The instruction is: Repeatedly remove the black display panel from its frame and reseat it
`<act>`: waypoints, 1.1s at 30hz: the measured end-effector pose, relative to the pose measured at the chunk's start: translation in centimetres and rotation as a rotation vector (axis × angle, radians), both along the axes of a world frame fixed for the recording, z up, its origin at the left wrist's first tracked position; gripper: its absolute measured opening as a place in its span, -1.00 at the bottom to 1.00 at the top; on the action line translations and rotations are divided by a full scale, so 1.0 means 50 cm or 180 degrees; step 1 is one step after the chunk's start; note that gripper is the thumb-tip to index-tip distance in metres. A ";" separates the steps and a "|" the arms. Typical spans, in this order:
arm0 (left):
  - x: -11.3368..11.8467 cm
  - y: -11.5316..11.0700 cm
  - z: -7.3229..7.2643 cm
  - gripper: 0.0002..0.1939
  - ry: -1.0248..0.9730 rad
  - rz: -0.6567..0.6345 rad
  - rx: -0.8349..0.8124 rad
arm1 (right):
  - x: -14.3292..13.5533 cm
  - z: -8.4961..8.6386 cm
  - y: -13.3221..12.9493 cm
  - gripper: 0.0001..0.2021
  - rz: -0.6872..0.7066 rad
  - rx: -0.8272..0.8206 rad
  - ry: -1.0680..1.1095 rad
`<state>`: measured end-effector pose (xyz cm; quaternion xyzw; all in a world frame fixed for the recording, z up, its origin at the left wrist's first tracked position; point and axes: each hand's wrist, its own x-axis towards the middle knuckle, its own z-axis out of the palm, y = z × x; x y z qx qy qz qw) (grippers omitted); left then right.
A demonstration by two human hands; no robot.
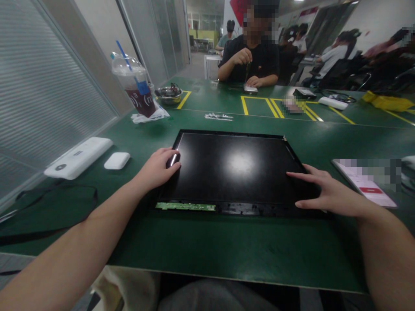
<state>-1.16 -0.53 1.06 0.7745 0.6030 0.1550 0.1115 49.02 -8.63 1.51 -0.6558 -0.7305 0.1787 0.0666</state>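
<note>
In front of me a black display panel (207,172) lies flat, with a light reflected in its dark surface. A narrow green circuit board (184,207) runs along the left part of its near edge. My left hand (160,167) is closed on the panel's left side, thumb and fingertips over the frame. At the panel's right side, my right hand (319,190) touches it with thumb and one finger spread wide apart on the dark surface. Its other fingers are partly hidden.
Left on the green table (227,246) are a white power-bank-like device (79,157), a small white case (117,160), a black strap (48,235) and a drink cup (141,93). A phone (366,185) lies right. Across sits a person (249,60) handling a small object.
</note>
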 end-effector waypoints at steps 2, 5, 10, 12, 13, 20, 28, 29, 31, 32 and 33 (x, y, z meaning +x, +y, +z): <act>0.001 -0.001 0.000 -0.41 -0.0006 0.0005 -0.0006 | 0.001 -0.001 0.000 -0.16 -0.0001 -0.0033 -0.0019; 0.001 -0.001 0.001 -0.42 0.0000 0.0004 -0.0009 | 0.001 -0.001 0.000 -0.15 -0.0016 -0.0042 -0.0030; 0.002 -0.002 0.002 -0.45 0.0008 0.0014 0.0002 | -0.003 -0.001 0.001 -0.12 -0.0042 -0.0073 -0.0058; 0.004 -0.003 0.004 -0.45 0.0010 0.0018 -0.0014 | -0.006 -0.002 0.005 -0.12 -0.0113 0.0014 0.0011; 0.004 -0.003 0.005 -0.44 0.0010 0.0022 -0.0023 | -0.008 -0.004 0.007 -0.14 -0.0159 0.0105 0.0103; 0.002 -0.002 0.010 -0.41 -0.0051 0.0104 -0.0028 | -0.008 -0.024 0.027 -0.30 -0.1011 0.0358 0.0619; -0.014 0.013 0.004 -0.35 0.0623 0.0536 -0.0093 | 0.003 -0.038 0.034 -0.39 -0.0886 0.0578 0.0506; -0.014 0.014 0.005 -0.35 0.0699 0.0595 -0.0189 | 0.001 -0.036 0.034 -0.40 -0.0889 0.0579 0.0490; -0.014 0.014 0.005 -0.36 0.0769 0.0621 -0.0342 | -0.003 -0.032 0.032 -0.41 -0.0871 0.0605 0.0457; -0.015 0.014 0.004 -0.36 0.0769 0.0599 -0.0383 | -0.004 -0.031 0.032 -0.43 -0.0848 0.0633 0.0441; -0.016 0.014 0.003 -0.36 0.0749 0.0569 -0.0398 | -0.006 -0.030 0.031 -0.44 -0.0821 0.0673 0.0421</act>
